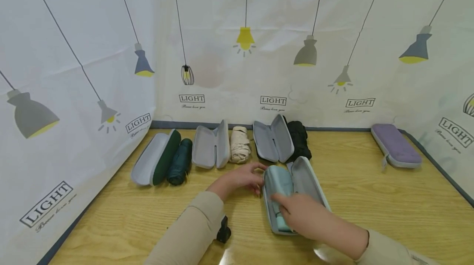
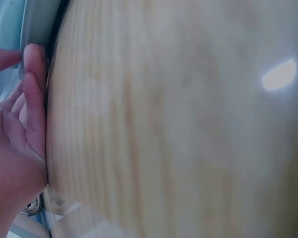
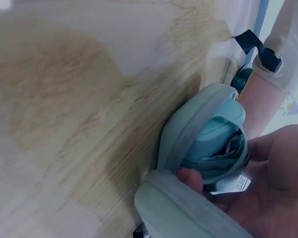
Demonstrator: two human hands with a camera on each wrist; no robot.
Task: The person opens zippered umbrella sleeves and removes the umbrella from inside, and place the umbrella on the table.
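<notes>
A pale teal hard case lies unfolded on the table, its lid raised on the right. Inside its left half sits a folded light teal umbrella, lengthwise. My left hand is at the case's left side with fingers loosely spread; in the left wrist view its fingers lie along the outer wall, close to the tabletop. From the right, my right hand reaches over the case with its index finger extended onto the umbrella. The right wrist view shows the umbrella's end inside the case, beside that hand.
Behind stand a green case, a dark green umbrella, a grey case, a beige umbrella, another grey case and a black umbrella. A closed purple case lies at right. Printed cloth walls enclose the table.
</notes>
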